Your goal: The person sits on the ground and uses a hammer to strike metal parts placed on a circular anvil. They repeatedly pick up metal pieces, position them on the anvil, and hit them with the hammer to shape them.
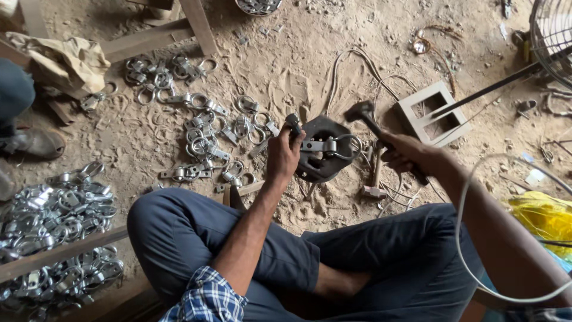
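Head view: left hand point(283, 154) grips a short dark metal punch point(293, 123) over a silver ring-and-strap fitting point(326, 145) on a dark iron block point(322, 156) at centre; right hand point(411, 154) clasps a black-headed hammer point(364, 112) just right.

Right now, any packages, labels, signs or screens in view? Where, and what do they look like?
No labels, signs or screens visible.
Yellow plastic bag: right edge, on the sandy ground beside the person's right arm, crumpled, bright yellow.
Small white scrap: just above the bag, flat, pale; too small to tell if it is a label.
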